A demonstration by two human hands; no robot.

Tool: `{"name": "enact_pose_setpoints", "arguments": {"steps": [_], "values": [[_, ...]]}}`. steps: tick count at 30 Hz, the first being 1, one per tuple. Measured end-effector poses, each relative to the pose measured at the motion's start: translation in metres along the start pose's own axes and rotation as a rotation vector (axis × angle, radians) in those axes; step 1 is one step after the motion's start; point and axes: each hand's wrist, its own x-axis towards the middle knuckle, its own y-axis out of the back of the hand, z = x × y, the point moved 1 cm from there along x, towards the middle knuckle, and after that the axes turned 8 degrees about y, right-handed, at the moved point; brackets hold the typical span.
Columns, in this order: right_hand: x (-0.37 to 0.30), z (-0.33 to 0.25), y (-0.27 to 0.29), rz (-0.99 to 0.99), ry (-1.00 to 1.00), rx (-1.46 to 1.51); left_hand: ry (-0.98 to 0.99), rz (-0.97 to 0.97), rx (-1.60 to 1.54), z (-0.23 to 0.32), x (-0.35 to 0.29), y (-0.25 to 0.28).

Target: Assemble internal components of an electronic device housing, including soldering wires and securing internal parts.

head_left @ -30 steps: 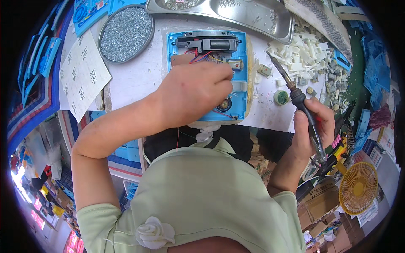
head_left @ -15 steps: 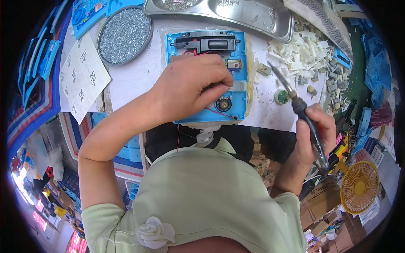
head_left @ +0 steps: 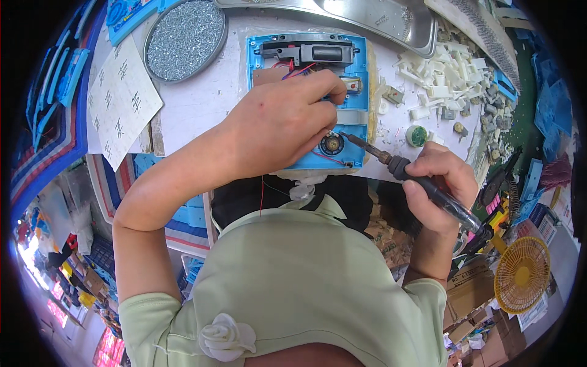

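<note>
My right hand [head_left: 441, 183] grips a soldering iron [head_left: 398, 167] by its dark handle. The iron slants left, its tip just above the round speaker [head_left: 332, 145] in a blue plastic housing [head_left: 361, 131]. Over that housing lies my left hand [head_left: 287, 119], fingers curled and closed near the iron's tip. A small pale bit shows at its fingertips, too small to name. Inside the housing are a black molded part [head_left: 327, 54], a small motor-like part [head_left: 353, 85] and red and blue wires. My left hand hides the housing's middle and left side.
A round tray of screws [head_left: 185, 43] stands at the upper left beside a marked paper sheet [head_left: 125, 104]. A metal tray [head_left: 379, 21] lies at the back. White plastic parts [head_left: 443, 70], a small green-filled pot [head_left: 417, 136] and grey pieces lie right. A yellow fan [head_left: 521, 275] stands lower right.
My right hand has brought the soldering iron left and down, from beside the housing to the speaker. My left hand stays over the housing. The whole view has shifted slightly.
</note>
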Motion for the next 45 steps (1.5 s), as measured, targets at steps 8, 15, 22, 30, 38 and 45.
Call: {"name": "enact_pose_setpoints", "arguments": {"steps": [8,15,22,30,38,45], "values": [[0.009,-0.002,-0.005,-0.051,-0.043,0.011,-0.019,0.026,-0.028,-0.001,0.0,-0.003],[0.015,-0.002,-0.003,-0.111,-0.037,-0.003,-0.03,0.031,-0.017,0.0,0.0,-0.003],[0.028,-0.016,-0.005,-0.077,-0.314,0.029,-0.039,0.042,0.003,0.0,0.001,-0.003],[0.009,-0.024,0.015,0.087,-0.353,0.077,-0.038,0.03,0.024,-0.001,0.0,-0.004],[-0.024,-0.016,0.017,0.257,-0.255,0.182,-0.035,0.003,-0.03,-0.002,0.0,0.0],[-0.028,-0.01,0.015,0.284,-0.245,0.201,-0.054,0.099,-0.138,-0.009,-0.004,-0.004]]}}
